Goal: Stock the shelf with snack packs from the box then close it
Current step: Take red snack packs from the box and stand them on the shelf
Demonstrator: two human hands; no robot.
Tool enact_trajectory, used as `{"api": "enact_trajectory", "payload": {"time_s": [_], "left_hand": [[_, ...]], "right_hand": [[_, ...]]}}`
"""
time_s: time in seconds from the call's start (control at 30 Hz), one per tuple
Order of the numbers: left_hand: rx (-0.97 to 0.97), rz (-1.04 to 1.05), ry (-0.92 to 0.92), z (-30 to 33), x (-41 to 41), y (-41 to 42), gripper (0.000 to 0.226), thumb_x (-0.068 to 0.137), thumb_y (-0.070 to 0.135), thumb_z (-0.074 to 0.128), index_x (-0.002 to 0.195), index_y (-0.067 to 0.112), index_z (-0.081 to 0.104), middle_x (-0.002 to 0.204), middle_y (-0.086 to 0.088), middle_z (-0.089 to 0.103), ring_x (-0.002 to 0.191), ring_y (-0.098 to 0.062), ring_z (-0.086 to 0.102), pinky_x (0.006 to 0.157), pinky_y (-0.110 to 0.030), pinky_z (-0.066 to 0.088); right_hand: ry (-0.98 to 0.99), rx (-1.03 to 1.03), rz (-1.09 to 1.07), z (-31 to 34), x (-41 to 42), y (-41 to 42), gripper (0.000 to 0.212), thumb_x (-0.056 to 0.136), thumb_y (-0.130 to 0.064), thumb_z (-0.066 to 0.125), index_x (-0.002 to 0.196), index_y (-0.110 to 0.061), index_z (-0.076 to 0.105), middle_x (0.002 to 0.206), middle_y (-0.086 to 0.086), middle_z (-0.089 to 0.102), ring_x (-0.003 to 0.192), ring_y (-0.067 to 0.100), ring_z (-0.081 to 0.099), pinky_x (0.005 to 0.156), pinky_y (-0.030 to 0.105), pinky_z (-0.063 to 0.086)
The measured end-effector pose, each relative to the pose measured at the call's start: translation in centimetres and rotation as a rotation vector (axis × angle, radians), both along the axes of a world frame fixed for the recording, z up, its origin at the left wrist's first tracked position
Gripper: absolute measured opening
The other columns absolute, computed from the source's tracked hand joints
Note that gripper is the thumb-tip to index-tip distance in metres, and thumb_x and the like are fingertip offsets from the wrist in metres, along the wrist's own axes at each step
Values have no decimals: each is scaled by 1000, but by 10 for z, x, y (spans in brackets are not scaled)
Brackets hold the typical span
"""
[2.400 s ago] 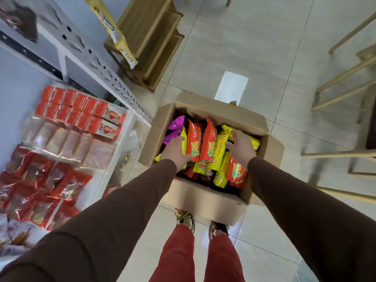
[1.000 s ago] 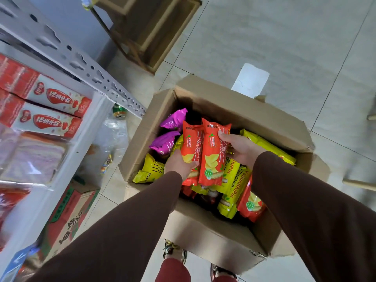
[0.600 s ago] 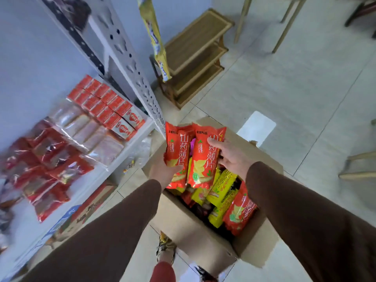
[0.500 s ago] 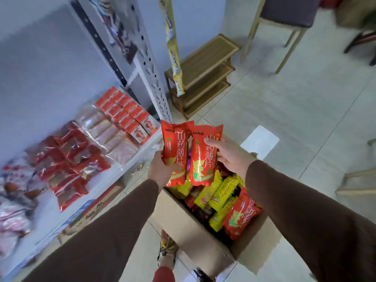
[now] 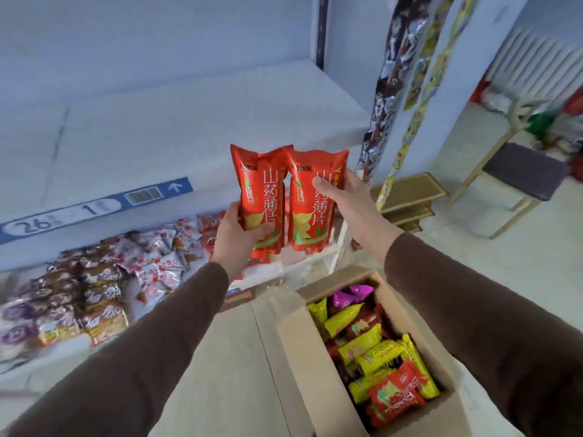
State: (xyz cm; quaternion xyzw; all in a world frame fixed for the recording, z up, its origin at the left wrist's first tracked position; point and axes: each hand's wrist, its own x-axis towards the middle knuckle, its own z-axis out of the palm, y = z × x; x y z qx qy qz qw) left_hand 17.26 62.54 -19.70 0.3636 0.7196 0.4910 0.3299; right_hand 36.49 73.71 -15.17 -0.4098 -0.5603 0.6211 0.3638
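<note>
Two tall red foil snack packs with white Chinese lettering, upright and side by side at frame centre: left pack (image 5: 260, 200) gripped low by the left hand (image 5: 235, 238), fingers wrapped shut around it; right pack (image 5: 312, 200) clasped by the right hand (image 5: 350, 203), thumb across its front. Bare white shelf board (image 5: 157, 130) behind them, upper left. Open brown cardboard box (image 5: 303, 357) of yellow, red and purple packs, lower right on the floor.

My left hand (image 5: 235, 238) covers the lower left pack's (image 5: 262, 200) print. The lower shelf's snack bags (image 5: 94, 298) are motion-blurred, and the box (image 5: 318, 373) runs off the bottom edge.
</note>
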Motion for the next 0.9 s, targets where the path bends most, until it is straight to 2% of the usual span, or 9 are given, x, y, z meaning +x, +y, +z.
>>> {"api": "enact_trajectory", "payload": {"time_s": [0.1,0.23,0.4,0.57,0.77,0.9], "left_hand": [[65,80,15,39,-53,-53,60,82,35,80,132,27,46,119,11,62,104,-12,63,91,-35,52],[141,154,-11,70,-128,-133,66,82,37,81,137,28,46,122,9,64,106,-11,65,90,-37,54],[202,269,47,103,-218,-228,60,83,37,79,132,29,45,107,23,60,94,4,61,70,-18,50],[239,400,86,124,-299,-304,59,82,36,80,130,26,47,112,15,64,98,-3,64,82,-29,55],[279,518,95,132,-389,-353,62,82,34,81,134,22,48,120,7,66,104,-12,66,82,-31,55],[295,569,97,136,-453,-360,59,85,29,79,134,22,48,117,8,65,97,-7,66,60,-14,53]], "right_hand": [[0,84,90,38,-61,-40,53,86,-42,77,132,-24,58,120,-5,72,108,13,71,94,38,55],[16,166,179,79,-142,-104,48,90,-41,72,132,-25,57,120,-8,72,105,9,71,82,24,55],[52,235,285,115,-250,-180,39,92,-36,71,127,-24,60,116,-10,73,101,5,72,77,18,55],[81,280,410,142,-346,-241,35,93,-38,69,125,-29,59,116,-13,73,101,2,71,74,14,54],[101,302,507,157,-453,-271,43,92,-40,70,130,-24,58,119,-8,72,106,9,70,91,31,54],[122,313,569,162,-524,-272,42,92,-42,70,129,-26,58,119,-8,72,106,9,70,89,30,53]]}}
